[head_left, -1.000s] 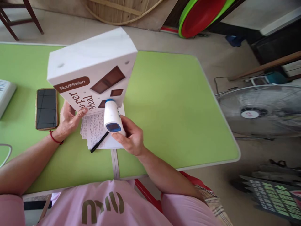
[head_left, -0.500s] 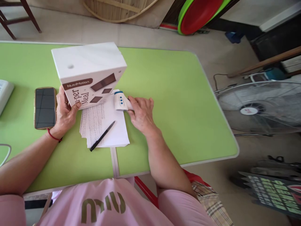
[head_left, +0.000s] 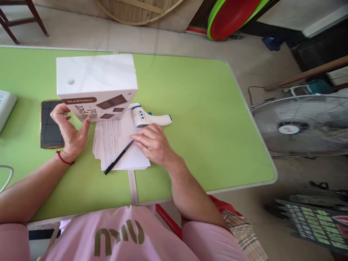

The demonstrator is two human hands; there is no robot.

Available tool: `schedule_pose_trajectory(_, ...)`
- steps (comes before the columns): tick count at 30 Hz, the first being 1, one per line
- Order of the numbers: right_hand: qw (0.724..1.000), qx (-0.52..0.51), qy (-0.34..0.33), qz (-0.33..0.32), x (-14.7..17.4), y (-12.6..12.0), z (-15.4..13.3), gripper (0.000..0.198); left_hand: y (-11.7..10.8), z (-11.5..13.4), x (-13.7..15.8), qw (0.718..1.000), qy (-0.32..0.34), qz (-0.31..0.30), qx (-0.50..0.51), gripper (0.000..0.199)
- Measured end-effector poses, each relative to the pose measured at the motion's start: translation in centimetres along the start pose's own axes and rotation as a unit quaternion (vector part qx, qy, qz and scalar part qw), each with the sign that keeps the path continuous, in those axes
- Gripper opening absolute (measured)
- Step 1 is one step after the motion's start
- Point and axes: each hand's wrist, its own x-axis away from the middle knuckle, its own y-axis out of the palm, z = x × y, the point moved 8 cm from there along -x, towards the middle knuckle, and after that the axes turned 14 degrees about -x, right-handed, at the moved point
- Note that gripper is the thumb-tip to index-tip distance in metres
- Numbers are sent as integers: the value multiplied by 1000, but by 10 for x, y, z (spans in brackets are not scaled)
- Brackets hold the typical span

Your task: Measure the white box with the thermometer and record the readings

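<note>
A white NutriMotion box [head_left: 96, 74] stands on the green table behind the papers. My left hand [head_left: 71, 135] is at its lower left corner, thumb by the printed front and fingers spread, partly over the phone [head_left: 50, 125]. My right hand [head_left: 157, 146] hovers above the right side of the paper stack [head_left: 110, 139], fingers stretched out and their tips at the upper end of a black pen [head_left: 119, 157]. The pen lies slanted across the handwritten sheets. Just beyond my right hand, a white and blue thermometer gun [head_left: 157, 119] lies on its side, partly on the papers.
The green table [head_left: 195, 108] has a seam running under the papers. A white device [head_left: 5, 108] sits at the left edge, with a pale cable below it. To the right of the table is a large fan [head_left: 289, 127]. A dark stool [head_left: 24, 21] stands beyond the far left.
My right hand has let go of the thermometer gun and moved down-left to the pen. My left hand has loosened from the box, its fingers spreading, and the box has shifted slightly left and turned.
</note>
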Motion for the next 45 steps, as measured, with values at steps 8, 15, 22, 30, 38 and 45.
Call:
schedule_pose_trajectory(8, 997, 0, -68, -47, -3, 6, -26, 14, -9, 59, 15, 980, 199, 7, 11, 34)
schedule_pose_trajectory(15, 927, -276, 106, 229, 15, -18, 5, 6, 23, 79, 38, 922, 326, -204, -36, 11)
schedule_pose_trajectory(22, 872, -373, 238, 209, 15, 21, 16, 7, 37, 85, 63, 858, 418, -259, -152, 40)
schedule_pose_trajectory(30, 930, -273, 163, 183, 2, 19, 9, 22, 43, 85, 69, 834, 423, -295, -196, 41)
schedule_pose_trajectory(38, 939, -268, 144, 161, 1, 23, 5, 20, 46, 83, 71, 818, 420, -327, -218, 36)
schedule_pose_trajectory(45, 938, -270, 161, 148, 2, 26, 6, 23, 49, 81, 73, 812, 415, -345, -224, 36)
